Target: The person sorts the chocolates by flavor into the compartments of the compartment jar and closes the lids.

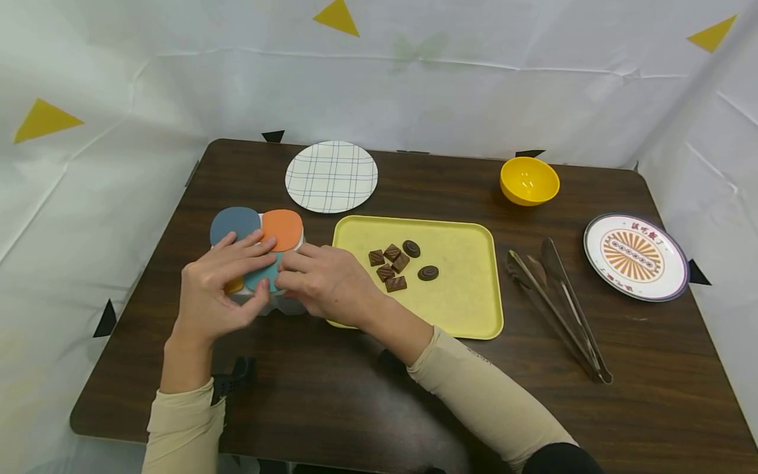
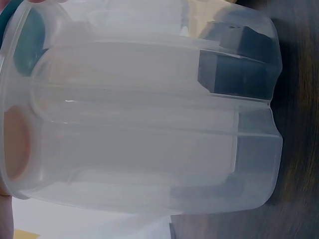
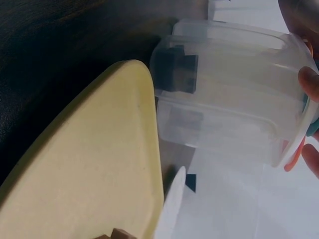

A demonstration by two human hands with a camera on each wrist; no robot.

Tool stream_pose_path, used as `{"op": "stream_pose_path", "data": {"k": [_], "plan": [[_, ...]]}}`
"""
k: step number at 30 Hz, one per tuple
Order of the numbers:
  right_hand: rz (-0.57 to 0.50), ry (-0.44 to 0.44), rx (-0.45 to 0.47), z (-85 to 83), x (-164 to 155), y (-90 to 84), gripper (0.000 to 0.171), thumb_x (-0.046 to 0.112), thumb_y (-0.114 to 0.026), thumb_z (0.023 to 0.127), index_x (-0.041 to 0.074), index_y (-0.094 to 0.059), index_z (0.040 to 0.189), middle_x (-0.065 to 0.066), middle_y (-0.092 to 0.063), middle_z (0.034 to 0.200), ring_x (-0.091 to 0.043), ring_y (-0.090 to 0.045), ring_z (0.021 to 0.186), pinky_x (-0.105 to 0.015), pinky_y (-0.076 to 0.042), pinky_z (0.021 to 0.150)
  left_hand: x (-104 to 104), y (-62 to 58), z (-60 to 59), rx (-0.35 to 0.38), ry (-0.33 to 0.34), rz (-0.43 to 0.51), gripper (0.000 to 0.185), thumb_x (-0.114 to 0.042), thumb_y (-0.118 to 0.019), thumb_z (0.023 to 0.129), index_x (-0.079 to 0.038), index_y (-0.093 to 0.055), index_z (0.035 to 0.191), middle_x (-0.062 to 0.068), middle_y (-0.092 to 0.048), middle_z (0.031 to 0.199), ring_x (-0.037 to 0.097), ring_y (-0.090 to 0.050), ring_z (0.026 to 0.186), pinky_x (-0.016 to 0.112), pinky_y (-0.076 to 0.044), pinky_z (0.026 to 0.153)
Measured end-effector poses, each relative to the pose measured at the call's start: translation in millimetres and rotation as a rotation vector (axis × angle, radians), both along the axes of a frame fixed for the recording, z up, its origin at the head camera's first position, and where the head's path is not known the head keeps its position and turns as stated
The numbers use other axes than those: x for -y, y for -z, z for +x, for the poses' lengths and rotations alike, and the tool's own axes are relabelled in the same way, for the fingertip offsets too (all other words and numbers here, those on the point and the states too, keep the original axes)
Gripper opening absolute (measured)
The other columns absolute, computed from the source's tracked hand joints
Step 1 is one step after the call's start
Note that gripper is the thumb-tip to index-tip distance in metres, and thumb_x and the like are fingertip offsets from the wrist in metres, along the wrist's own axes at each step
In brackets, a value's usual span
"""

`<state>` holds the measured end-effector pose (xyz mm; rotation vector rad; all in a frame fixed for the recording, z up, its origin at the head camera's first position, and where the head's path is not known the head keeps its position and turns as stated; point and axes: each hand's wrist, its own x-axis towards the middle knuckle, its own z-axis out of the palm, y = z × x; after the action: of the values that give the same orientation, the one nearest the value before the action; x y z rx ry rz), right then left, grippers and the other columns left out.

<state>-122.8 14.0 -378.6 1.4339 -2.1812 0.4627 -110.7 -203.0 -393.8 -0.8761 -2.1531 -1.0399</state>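
Both hands, left hand and right hand, clasped the lidded container just beside the yellow tray; steadying its base while working one lid seemed wisest

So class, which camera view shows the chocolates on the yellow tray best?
The head view: all the chocolates lie in plain sight on the yellow tray. The right wrist view catches only a brown corner at its bottom edge; the left wrist view shows none.
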Motion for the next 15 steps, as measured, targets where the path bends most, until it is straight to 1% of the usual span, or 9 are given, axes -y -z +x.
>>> {"op": "stream_pose_path", "data": {"k": [10,15], "plan": [[0.019,0.003,0.01,-0.1,-0.1,-1.3,0.005,0.019,-0.066,0.093,0.018,-0.07,0.093,0.005,-0.058,0.091,-0.011,-0.052,0.086,-0.02,-0.045,0.075,0.3,1.9,0.1,-0.005,-0.005,-0.004,0.032,-0.022,-0.068,0.076,-0.005,-0.078,0.101,0.011,-0.072,0.109,0.034,-0.065,0.11,0.056,-0.039,0.105],[-0.005,-0.003,0.034,-0.7,-0.9,-1.0,0.005,0.021,-0.069,0.091,0.018,-0.071,0.094,0.005,-0.059,0.093,-0.01,-0.053,0.087,-0.019,-0.046,0.078,-0.1,2.3,-0.1,0.007,-0.014,0.004,0.033,-0.022,-0.068,0.075,-0.005,-0.078,0.1,0.01,-0.073,0.108,0.034,-0.065,0.11,0.056,-0.038,0.105]]}}
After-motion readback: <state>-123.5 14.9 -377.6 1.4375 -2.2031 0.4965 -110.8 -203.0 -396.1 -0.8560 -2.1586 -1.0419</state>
